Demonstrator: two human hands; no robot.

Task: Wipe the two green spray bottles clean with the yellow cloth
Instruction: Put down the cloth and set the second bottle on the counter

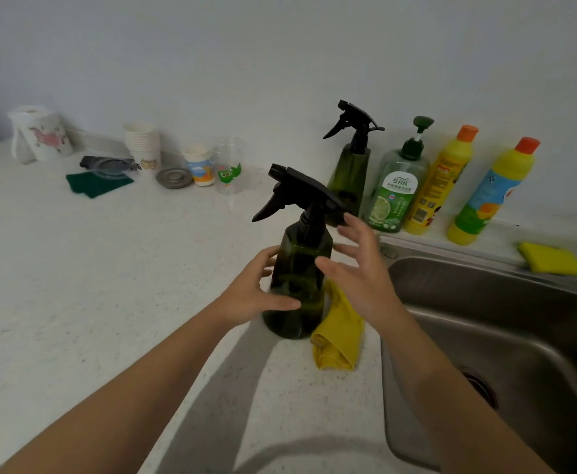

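A dark green spray bottle [297, 268] with a black trigger head stands upright on the white counter, near the sink. My left hand [256, 289] touches its left side, thumb across the front, fingers fairly straight. My right hand [359, 268] hovers open just right of the bottle, fingers spread, holding nothing. A crumpled yellow cloth [338, 333] lies on the counter beside the bottle's base, under my right hand. The second green spray bottle [348, 172] stands at the back by the wall.
A steel sink [502, 336] fills the right side, with a yellow sponge [550, 258] on its rim. A green soap pump bottle [396, 193] and two yellow bottles [437, 186] line the wall. Paper cups [143, 145], a drain cover [174, 177], a green scouring pad [97, 184] and a paper roll [41, 133] sit at the back left.
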